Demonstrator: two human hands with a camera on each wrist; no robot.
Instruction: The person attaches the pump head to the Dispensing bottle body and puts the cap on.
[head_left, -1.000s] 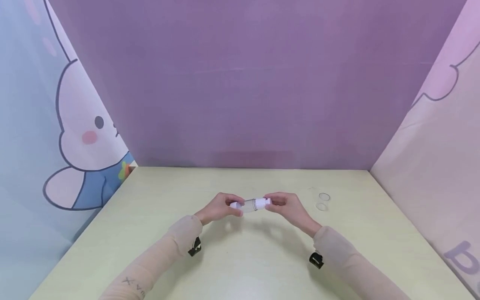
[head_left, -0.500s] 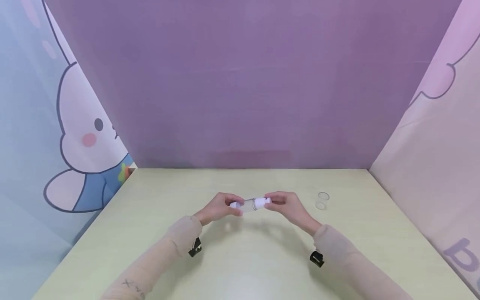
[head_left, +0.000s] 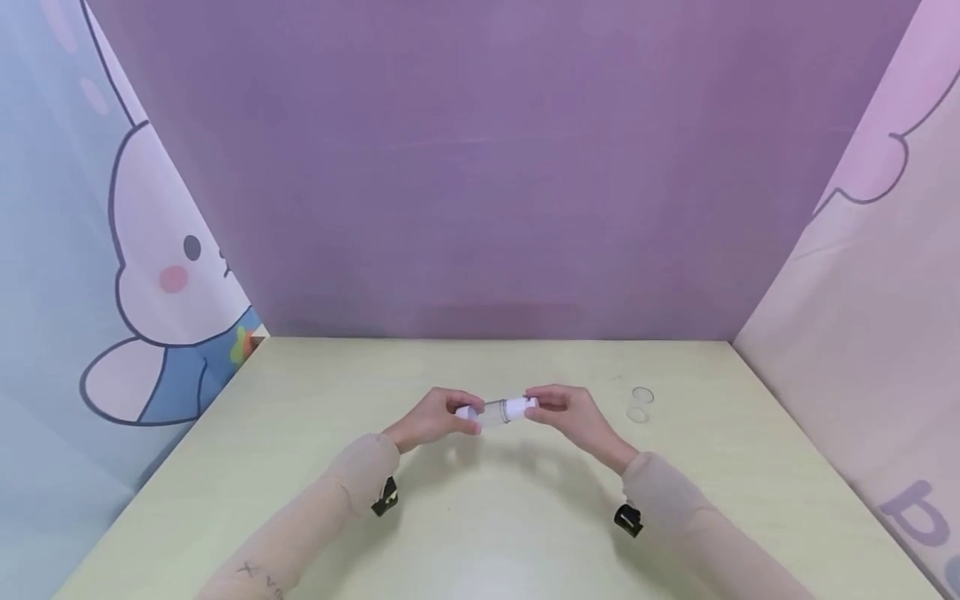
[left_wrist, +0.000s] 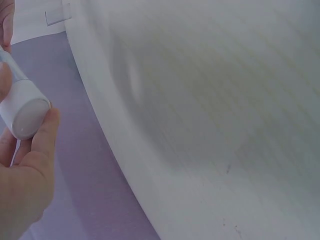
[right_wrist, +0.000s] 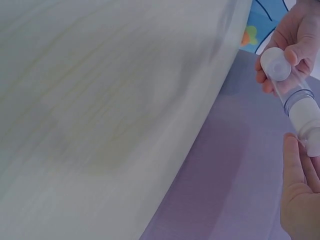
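Observation:
A small clear pump bottle lies nearly level in the air between my hands, with its right end slightly higher in the head view. My left hand grips its white base, fingers and thumb on either side. At the other end, my right hand pinches the white pump head; the right wrist view shows the fingers beside this end, partly cut off by the frame. Through the clear wall, the white inner disc shows near the base.
A clear cylindrical cap stands on the pale table to the right of my right hand. A purple panel rises behind the table, and printed cloths hang at the left and right.
The head view shifts slightly, moving everything a little left. Both hands keep their hold on the pump bottle, with no clear movement between them.

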